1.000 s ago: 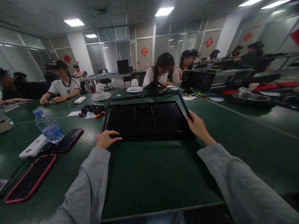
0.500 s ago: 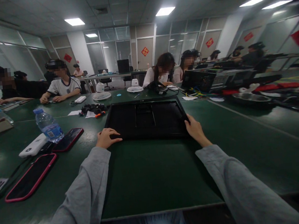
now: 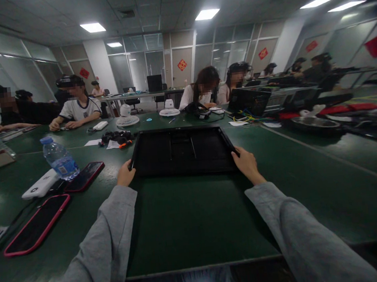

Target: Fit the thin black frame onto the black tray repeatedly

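A wide black tray-like panel (image 3: 152, 151) with a raised rim lies on the green table (image 3: 197, 221) in front of me. Two ridges frame a narrower middle section of it. My left hand (image 3: 126, 173) grips its left edge near the front corner, thumb on the inner side. At the opposite edge, my right hand (image 3: 245, 164) is closed around the rim, the thumb on top. The fingers under both edges are partly hidden.
To the left are a water bottle (image 3: 59, 159), a white power bank (image 3: 40, 184), a pink-edged phone (image 3: 37, 225) and another phone (image 3: 85, 176). Black gear (image 3: 116, 138) and white fans (image 3: 169, 109) stand beyond the panel. A metal pan (image 3: 316, 124) is at right. Several people sit across.
My left hand has shifted from the panel's front left corner to its left edge and closed on it. The right hand keeps its hold. The panel tilts slightly differently.
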The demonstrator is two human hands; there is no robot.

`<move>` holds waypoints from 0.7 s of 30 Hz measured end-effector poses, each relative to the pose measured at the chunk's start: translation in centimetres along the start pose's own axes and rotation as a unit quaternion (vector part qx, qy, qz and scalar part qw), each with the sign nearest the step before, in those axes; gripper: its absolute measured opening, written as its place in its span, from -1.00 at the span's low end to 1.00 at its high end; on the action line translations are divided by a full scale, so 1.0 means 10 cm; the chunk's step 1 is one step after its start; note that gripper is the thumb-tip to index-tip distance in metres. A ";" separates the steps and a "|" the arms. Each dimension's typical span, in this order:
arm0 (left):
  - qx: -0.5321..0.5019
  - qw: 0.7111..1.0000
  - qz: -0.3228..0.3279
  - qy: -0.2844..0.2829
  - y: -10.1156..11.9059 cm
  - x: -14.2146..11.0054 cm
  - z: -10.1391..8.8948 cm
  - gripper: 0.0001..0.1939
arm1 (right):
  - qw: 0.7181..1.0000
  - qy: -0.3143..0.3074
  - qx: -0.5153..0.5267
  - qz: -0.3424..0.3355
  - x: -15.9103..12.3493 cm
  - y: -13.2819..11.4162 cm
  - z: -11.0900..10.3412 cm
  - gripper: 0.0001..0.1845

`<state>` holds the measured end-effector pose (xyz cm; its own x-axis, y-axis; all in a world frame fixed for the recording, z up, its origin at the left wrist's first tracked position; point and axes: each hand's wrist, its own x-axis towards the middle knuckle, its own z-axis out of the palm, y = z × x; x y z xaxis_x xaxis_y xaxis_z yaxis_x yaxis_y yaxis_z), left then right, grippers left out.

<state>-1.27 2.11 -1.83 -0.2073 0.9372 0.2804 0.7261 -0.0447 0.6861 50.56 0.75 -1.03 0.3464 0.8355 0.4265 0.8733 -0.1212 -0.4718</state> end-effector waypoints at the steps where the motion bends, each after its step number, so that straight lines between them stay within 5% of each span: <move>1: -0.006 1.000 -0.003 -0.006 0.00 0.00 -0.01 -0.45 | 1.000 -0.004 -0.008 0.016 0.01 0.01 0.00 -0.48; 9: -0.005 1.000 -0.003 -0.012 0.01 -0.01 -0.03 -0.56 | 1.000 -0.001 0.012 0.007 0.10 0.14 0.05 -0.53; 21: 0.225 0.974 -0.031 -0.002 0.22 -0.18 -0.17 -0.41 | 0.999 0.008 0.027 -0.038 0.09 0.12 0.07 -0.55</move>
<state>-0.38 -0.21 0.31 -0.2576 0.9345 0.2456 0.9266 0.1669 0.3369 51.70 1.74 -1.82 0.2855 0.8323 0.4752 0.8777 -0.0279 -0.4785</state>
